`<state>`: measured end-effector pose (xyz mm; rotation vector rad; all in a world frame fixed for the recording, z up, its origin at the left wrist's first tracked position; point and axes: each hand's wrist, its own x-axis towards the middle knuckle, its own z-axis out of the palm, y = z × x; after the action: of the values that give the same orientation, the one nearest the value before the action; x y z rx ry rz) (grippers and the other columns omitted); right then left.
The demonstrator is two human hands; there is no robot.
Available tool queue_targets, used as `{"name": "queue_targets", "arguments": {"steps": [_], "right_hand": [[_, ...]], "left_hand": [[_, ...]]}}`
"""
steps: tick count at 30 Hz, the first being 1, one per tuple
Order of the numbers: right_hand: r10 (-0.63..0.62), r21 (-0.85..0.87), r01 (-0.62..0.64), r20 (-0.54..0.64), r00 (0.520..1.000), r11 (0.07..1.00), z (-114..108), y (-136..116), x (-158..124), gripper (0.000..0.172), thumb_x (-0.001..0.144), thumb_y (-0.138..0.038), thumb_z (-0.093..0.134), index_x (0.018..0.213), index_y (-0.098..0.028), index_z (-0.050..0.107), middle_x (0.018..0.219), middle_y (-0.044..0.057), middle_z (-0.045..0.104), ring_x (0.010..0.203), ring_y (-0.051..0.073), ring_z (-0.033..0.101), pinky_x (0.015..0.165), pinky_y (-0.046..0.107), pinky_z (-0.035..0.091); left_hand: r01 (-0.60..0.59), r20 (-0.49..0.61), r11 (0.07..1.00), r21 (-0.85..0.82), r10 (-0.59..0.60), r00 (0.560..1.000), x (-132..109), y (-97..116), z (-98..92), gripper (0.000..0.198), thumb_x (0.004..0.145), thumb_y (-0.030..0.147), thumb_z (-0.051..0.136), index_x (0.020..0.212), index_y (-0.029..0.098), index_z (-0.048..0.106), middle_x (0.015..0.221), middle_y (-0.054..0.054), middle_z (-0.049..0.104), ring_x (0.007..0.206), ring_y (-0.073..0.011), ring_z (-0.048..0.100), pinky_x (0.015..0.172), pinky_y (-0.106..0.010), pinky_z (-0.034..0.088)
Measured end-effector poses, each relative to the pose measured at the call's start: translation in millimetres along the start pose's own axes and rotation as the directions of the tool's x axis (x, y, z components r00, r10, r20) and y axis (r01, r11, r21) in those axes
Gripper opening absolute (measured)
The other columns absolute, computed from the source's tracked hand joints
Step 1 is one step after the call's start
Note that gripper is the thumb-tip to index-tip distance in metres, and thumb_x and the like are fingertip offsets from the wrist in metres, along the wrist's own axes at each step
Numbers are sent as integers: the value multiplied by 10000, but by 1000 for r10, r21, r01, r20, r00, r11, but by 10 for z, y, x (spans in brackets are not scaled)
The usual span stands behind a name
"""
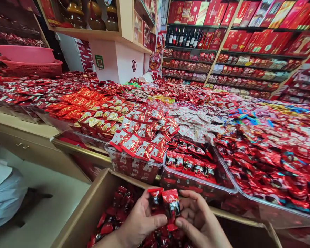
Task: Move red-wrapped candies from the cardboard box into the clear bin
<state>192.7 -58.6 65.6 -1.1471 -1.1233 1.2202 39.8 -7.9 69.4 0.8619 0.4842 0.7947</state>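
Two red-and-black wrapped candies stand side by side between my hands, above an open cardboard box (88, 203) with more of the same candies (116, 210) in it. My left hand (144, 217) is closed on the left candy (155, 199), its thumb across the lower front. On the other side, my right hand (196, 217) pinches the right candy (171, 203) at its lower edge, fingers curled behind. Just beyond the hands is a clear bin (201, 179) with similar red-and-black candies lined up in rows.
A clear bin of red-and-white packets (134, 165) stands left of the candy bin. Heaps of wrapped sweets (260, 155) spread right and back. Pink baskets (28, 65) sit back left. A person's grey clothing (5, 196) shows at the left edge. Stocked shelves (235, 41) line the back.
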Motion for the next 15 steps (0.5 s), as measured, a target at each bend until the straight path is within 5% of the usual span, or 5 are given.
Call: {"name": "queue_targets", "arguments": {"steps": [5, 10, 15], "right_hand": [[128, 137, -124, -25, 991, 983, -8, -143, 28, 267, 694, -301, 580, 882, -233, 404, 751, -4, 501, 609, 110, 508, 494, 219, 436], [8, -260, 1, 35, 999, 965, -69, -67, 22, 130, 723, -280, 542, 803, -204, 475, 701, 1, 511, 626, 115, 499, 573, 223, 444], [-179, -590, 253, 182, 967, 767, -90, 83, 18, 247, 717, -239, 531, 963, -223, 516, 871, 55, 567, 762, 159, 545, 683, 248, 455]], "left_hand": [[77, 46, 997, -8, -77, 996, -18, 21, -2, 406, 678, 159, 601, 1045, 187, 430, 1019, -72, 538, 862, -178, 523, 701, -304, 427], [60, -11, 998, -27, -60, 998, -34, 4, -13, 381, 656, 185, 626, 1003, 177, 468, 976, -57, 561, 935, -181, 496, 821, -307, 362], [75, -87, 995, 62, -70, 994, 2, -49, -44, 316, 631, 198, 647, 905, 167, 493, 836, -22, 588, 817, -158, 525, 756, -288, 380]]}}
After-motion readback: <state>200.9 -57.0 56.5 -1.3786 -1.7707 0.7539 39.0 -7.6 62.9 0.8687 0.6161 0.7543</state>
